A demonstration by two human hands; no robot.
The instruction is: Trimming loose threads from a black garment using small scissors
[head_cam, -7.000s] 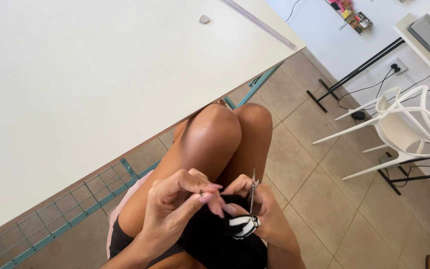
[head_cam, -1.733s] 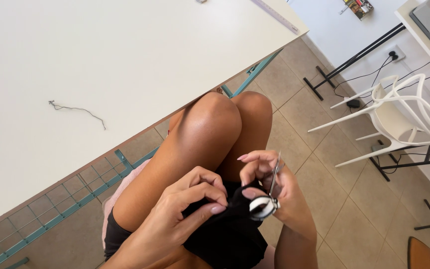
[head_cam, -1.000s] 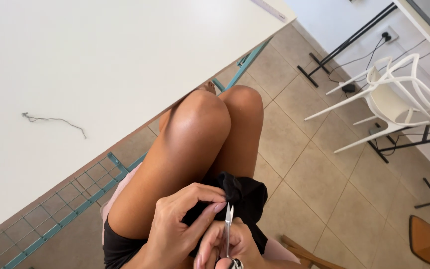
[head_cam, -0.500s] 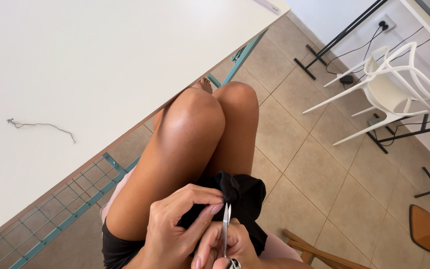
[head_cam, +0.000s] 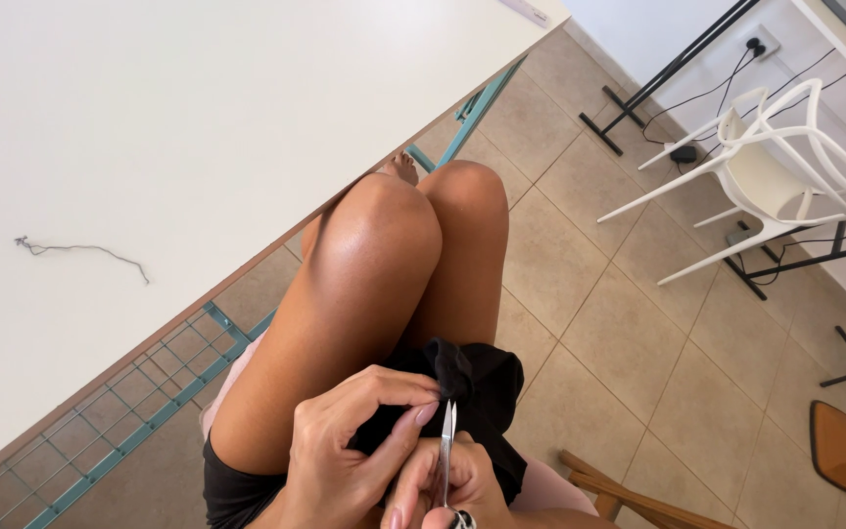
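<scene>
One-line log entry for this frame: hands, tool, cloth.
left hand: pinches black cloth | right hand: holds small scissors, tips at cloth | loose thread: on white table

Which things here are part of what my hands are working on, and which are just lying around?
In hand:
- black fabric, pinched by the left hand
- small scissors, held by the right hand, tips at the fabric

Lying about:
- loose thread on the white table
- white chair
- cables and plug by the wall
- wooden chair at the bottom edge
</scene>
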